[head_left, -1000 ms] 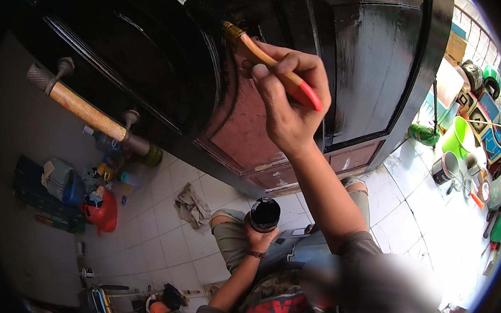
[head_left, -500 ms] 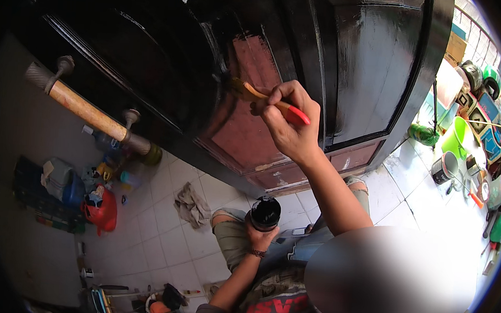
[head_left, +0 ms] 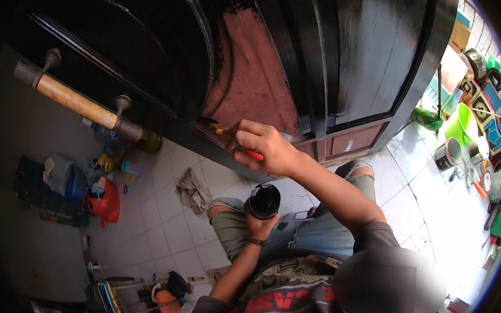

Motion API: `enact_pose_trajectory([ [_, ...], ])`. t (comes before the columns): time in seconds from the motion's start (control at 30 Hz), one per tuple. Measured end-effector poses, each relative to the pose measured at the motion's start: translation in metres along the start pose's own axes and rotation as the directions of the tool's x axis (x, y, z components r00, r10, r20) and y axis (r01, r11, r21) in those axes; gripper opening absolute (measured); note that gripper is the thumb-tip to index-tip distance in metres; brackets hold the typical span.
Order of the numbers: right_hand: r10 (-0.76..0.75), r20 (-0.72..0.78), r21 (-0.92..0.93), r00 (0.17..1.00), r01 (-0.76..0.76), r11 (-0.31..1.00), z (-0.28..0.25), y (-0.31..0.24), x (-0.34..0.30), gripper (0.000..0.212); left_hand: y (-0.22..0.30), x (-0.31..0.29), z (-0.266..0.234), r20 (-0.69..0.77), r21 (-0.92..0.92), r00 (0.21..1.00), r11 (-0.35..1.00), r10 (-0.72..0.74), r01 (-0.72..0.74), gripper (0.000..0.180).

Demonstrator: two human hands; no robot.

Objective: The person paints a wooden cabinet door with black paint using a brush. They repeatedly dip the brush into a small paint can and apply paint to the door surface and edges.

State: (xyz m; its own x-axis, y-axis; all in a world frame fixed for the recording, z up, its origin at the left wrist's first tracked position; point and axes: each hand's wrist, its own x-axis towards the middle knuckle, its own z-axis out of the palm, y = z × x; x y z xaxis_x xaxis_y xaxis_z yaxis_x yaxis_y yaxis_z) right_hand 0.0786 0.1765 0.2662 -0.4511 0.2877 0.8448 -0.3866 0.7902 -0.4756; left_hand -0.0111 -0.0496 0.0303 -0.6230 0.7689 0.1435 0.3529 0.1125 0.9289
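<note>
My right hand (head_left: pixel 265 147) is closed around a paintbrush (head_left: pixel 221 131) whose handle ends in red. Its bristles are at the lower left edge of a reddish-brown, unpainted panel (head_left: pixel 255 76) in the door (head_left: pixel 362 66). Glossy black paint covers most of the door around that panel, and a lower strip on the right is also still brown. Below the brush, between my knees, my left hand (head_left: pixel 258 226) grips a small can of black paint (head_left: pixel 265 201) from beneath and behind. Black paint smears the can's inner wall.
A long bar handle (head_left: pixel 82 101) sticks out from the door at left. On the tiled floor lie a crumpled rag (head_left: pixel 191 189) and a red bag (head_left: pixel 104 202). To the right stand a lime-green bucket (head_left: pixel 462 125) and a grey can (head_left: pixel 448 154) beside clutter.
My right hand has come down and left with the brush, from the panel's upper left side to its lower edge. My left hand keeps the can in nearly the same place.
</note>
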Motion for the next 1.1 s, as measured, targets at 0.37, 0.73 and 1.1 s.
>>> enact_pose_trajectory([
  [0.37,-0.418,-0.210,-0.332,0.884,0.338,0.881,-0.104,-0.026,0.088,0.015,-0.008,-0.001,-0.001,-0.025,0.041,1.000,0.999,-0.006,0.007,0.097],
  [0.73,0.363,-0.538,0.516,0.760,-0.044,0.856,0.018,-0.015,0.004,0.008,-0.004,0.001,-0.001,-0.010,-0.128,1.000,0.992,-0.023,0.022,0.092],
  [1.1,0.433,-0.548,0.566,0.715,-0.064,0.822,0.009,-0.016,0.006,0.006,-0.007,0.000,-0.005,-0.013,-0.095,1.000,0.995,0.027,-0.028,0.090],
])
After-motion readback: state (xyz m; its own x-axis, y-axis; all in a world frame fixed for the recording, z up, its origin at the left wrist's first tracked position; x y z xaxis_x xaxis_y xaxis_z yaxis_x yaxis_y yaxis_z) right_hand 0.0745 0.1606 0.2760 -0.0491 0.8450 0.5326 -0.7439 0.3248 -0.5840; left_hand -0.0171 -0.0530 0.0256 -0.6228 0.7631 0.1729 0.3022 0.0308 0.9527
